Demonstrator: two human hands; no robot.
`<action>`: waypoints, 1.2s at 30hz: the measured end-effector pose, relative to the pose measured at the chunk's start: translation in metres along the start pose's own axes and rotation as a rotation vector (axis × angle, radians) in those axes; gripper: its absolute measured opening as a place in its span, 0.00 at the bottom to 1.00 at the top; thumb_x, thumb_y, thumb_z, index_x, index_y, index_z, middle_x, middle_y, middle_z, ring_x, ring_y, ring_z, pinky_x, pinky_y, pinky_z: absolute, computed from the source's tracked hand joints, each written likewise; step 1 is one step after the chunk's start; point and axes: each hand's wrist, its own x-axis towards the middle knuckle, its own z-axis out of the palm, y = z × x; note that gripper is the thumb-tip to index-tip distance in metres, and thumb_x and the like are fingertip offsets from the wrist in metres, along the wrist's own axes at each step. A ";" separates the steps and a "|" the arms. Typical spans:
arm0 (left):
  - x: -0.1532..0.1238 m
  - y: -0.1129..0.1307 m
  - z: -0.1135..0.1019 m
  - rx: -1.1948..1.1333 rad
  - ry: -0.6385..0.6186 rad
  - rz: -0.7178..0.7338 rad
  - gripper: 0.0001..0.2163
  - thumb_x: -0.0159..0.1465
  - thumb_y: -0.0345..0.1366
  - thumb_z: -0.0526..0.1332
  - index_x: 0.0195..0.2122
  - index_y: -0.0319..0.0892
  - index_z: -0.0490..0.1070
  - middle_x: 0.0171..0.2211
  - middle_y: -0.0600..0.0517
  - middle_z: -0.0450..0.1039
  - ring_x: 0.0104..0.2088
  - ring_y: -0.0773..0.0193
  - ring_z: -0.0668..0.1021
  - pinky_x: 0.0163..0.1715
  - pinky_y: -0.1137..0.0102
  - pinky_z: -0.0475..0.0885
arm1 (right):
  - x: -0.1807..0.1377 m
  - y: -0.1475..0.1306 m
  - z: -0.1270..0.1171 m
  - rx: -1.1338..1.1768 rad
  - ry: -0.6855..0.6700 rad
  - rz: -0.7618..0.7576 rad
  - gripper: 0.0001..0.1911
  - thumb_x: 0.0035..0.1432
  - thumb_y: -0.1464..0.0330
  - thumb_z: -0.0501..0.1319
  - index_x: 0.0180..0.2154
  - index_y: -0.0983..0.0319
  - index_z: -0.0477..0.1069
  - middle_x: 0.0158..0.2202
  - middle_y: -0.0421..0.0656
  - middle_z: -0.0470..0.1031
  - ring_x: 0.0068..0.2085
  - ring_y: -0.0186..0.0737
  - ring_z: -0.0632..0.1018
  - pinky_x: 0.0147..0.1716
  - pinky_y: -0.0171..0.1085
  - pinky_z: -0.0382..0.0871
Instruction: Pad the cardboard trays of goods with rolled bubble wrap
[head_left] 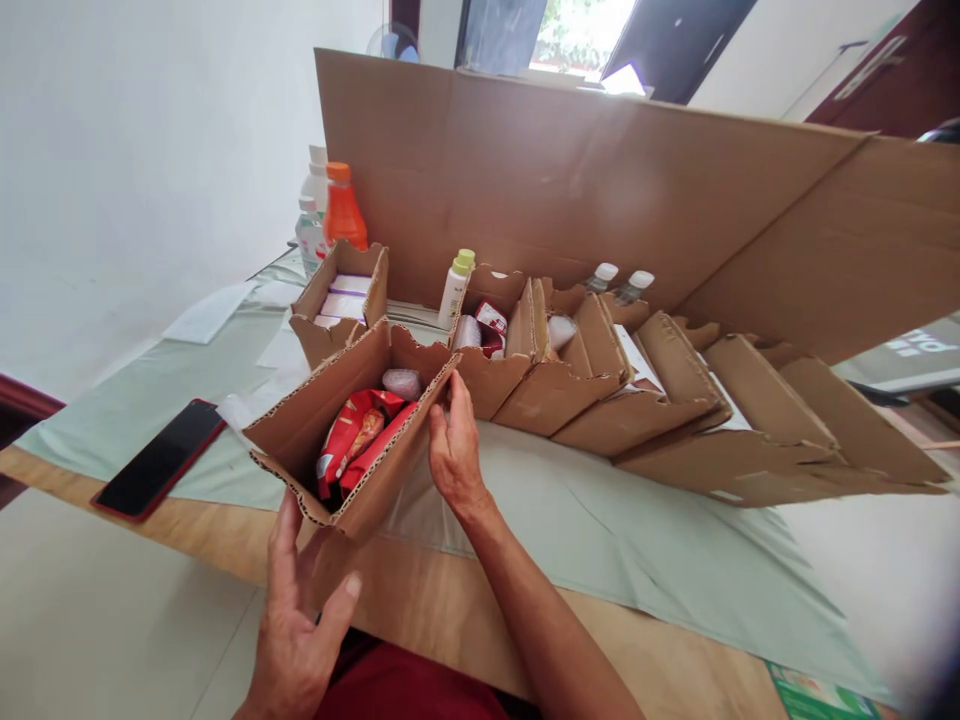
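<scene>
My right hand (454, 445) rests its fingertips against the right wall of a small open cardboard box (300, 425) near the table's front edge, fingers apart and holding nothing. Inside the box lie red snack packets (356, 440) and a white wrapped item (403, 382). My left hand (296, 620) hovers just below the box's near corner, palm up, fingers spread, with nothing in it.
A row of cardboard compartments (600, 390) runs right, backed by a tall cardboard sheet (600, 180). It holds a white bottle with a green cap (456, 285) and small capped bottles (634, 285). An orange bottle (343, 210) stands behind another box (341, 300). A red phone (161, 460) lies left.
</scene>
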 end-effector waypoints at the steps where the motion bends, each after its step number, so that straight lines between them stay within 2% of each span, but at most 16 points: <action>1: 0.001 0.000 0.000 -0.005 -0.003 0.002 0.39 0.67 0.42 0.65 0.74 0.57 0.44 0.72 0.44 0.55 0.65 0.46 0.72 0.65 0.49 0.67 | 0.000 -0.003 0.003 -0.009 0.005 -0.003 0.32 0.71 0.60 0.46 0.72 0.62 0.49 0.73 0.51 0.55 0.73 0.45 0.57 0.72 0.53 0.49; 5: 0.004 0.006 0.003 -0.036 -0.031 0.035 0.38 0.68 0.41 0.63 0.74 0.59 0.43 0.74 0.45 0.50 0.64 0.47 0.73 0.63 0.51 0.70 | -0.001 -0.016 0.011 -0.027 -0.006 -0.009 0.33 0.72 0.54 0.44 0.71 0.64 0.52 0.74 0.52 0.52 0.74 0.44 0.54 0.73 0.51 0.48; 8: 0.007 0.011 0.010 -0.032 -0.041 0.082 0.36 0.69 0.39 0.62 0.74 0.60 0.44 0.76 0.49 0.44 0.70 0.46 0.64 0.64 0.51 0.70 | -0.001 -0.020 0.013 -0.030 -0.011 -0.026 0.33 0.72 0.54 0.43 0.70 0.62 0.54 0.73 0.52 0.53 0.73 0.45 0.55 0.72 0.53 0.48; 11: 0.007 0.015 0.016 -0.017 -0.035 0.112 0.35 0.69 0.38 0.61 0.74 0.59 0.46 0.76 0.50 0.43 0.73 0.45 0.57 0.65 0.50 0.69 | 0.000 -0.020 0.013 -0.028 -0.006 -0.049 0.32 0.73 0.54 0.43 0.70 0.61 0.55 0.73 0.51 0.54 0.73 0.45 0.56 0.72 0.54 0.49; 16: 0.005 0.017 0.021 0.007 -0.073 0.083 0.35 0.69 0.37 0.61 0.74 0.58 0.46 0.76 0.48 0.42 0.71 0.45 0.61 0.65 0.50 0.68 | 0.001 -0.020 0.011 -0.069 -0.030 -0.060 0.32 0.73 0.53 0.42 0.70 0.59 0.55 0.73 0.50 0.55 0.73 0.44 0.56 0.71 0.53 0.50; 21: 0.008 0.022 0.032 -0.004 -0.089 0.110 0.35 0.69 0.36 0.60 0.74 0.58 0.44 0.76 0.49 0.42 0.73 0.45 0.57 0.65 0.50 0.68 | 0.000 -0.009 0.004 0.056 -0.043 -0.073 0.33 0.72 0.51 0.44 0.70 0.60 0.55 0.73 0.50 0.56 0.73 0.43 0.57 0.71 0.50 0.51; 25: 0.015 0.023 0.052 -0.010 -0.150 0.182 0.35 0.69 0.33 0.58 0.74 0.59 0.44 0.76 0.49 0.40 0.74 0.46 0.54 0.65 0.49 0.68 | 0.000 0.009 -0.004 0.162 -0.069 -0.062 0.33 0.71 0.50 0.46 0.69 0.61 0.57 0.71 0.50 0.59 0.71 0.44 0.61 0.71 0.48 0.53; 31: 0.058 0.022 0.096 -0.003 -0.179 0.240 0.36 0.68 0.32 0.58 0.74 0.56 0.44 0.76 0.46 0.37 0.75 0.47 0.49 0.65 0.51 0.67 | -0.021 0.052 -0.003 0.189 -0.034 0.158 0.32 0.71 0.50 0.44 0.63 0.64 0.66 0.63 0.55 0.71 0.64 0.47 0.71 0.64 0.49 0.64; 33: 0.079 0.024 0.111 -0.013 -0.157 0.253 0.36 0.67 0.32 0.59 0.73 0.53 0.45 0.76 0.44 0.35 0.75 0.47 0.47 0.65 0.51 0.67 | -0.029 0.066 -0.001 0.179 -0.022 0.191 0.32 0.71 0.51 0.44 0.60 0.66 0.68 0.61 0.57 0.72 0.63 0.50 0.73 0.62 0.51 0.66; 36: 0.109 0.025 0.132 -0.015 -0.125 0.248 0.37 0.64 0.32 0.60 0.73 0.49 0.48 0.76 0.41 0.34 0.75 0.45 0.48 0.64 0.50 0.67 | -0.035 0.079 -0.001 0.176 -0.004 0.204 0.28 0.71 0.52 0.47 0.58 0.63 0.70 0.59 0.56 0.74 0.61 0.49 0.74 0.61 0.50 0.66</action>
